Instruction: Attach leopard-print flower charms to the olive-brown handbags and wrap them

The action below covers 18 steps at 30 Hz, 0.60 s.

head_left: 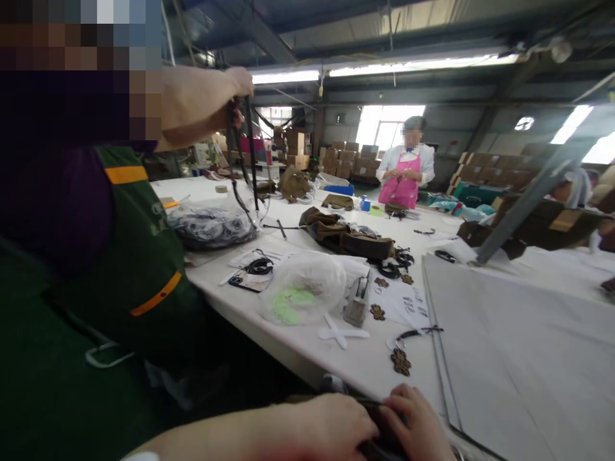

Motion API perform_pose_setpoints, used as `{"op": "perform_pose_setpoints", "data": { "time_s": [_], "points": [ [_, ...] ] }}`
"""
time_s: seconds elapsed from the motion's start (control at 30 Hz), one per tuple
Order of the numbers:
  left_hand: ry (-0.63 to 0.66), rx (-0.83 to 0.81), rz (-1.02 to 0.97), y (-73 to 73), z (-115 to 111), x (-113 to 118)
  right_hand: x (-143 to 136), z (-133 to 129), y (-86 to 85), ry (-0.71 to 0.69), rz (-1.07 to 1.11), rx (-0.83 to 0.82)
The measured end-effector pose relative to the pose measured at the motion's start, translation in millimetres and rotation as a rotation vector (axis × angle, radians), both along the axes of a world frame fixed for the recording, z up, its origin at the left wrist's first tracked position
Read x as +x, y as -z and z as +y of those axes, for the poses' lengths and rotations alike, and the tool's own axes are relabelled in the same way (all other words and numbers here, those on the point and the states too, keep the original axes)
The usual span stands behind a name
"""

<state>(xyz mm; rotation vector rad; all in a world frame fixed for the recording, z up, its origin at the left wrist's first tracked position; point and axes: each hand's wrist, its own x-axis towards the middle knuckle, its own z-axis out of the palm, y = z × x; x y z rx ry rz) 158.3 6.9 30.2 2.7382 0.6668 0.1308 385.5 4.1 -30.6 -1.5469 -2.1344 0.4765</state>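
Note:
At the bottom of the view, my left hand [336, 426] is closed with its fingers bent down on a dark brown item [384, 438]. My right hand [416, 422] grips the same item from the right, its fingers curled over it. Most of the item lies below the frame and behind my hands, so its kind cannot be made out. Just past my hands on the table, a brown flower-shaped tag [400, 362] lies with a short black strap [416, 333] above it.
On the white table [298, 349] lie a clear plastic bag [312, 285], a white cross-shaped piece [343, 333], a phone [247, 282] and brown bags [346, 237]. At left a co-worker in a green apron [144, 250] lifts dark straps [247, 153]. Another person in a pink apron [401, 179] stands across.

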Motion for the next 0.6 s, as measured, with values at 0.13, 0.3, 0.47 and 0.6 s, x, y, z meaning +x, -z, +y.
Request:
{"op": "perform_pose_setpoints", "data": {
  "time_s": [0.13, 0.3, 0.47, 0.6],
  "points": [
    [-0.144, -0.17, -0.122, -30.2, -21.0, -57.7, -8.4, -14.1, -21.5, 0.076, 0.026, -0.03],
    [-0.219, -0.139, -0.027, -1.8, -36.7, -86.3, -11.0, -12.8, -30.4, 0.141, 0.034, -0.069],
    [-0.282, -0.012, -0.04, 40.6, -42.4, -68.7, -15.7, -12.1, -28.5, 0.17, 0.026, -0.044],
    [-0.303, -0.004, -0.149, 42.8, -22.6, -65.0, -15.8, -21.2, -36.7, 0.173, 0.051, -0.027]
  ]
}}
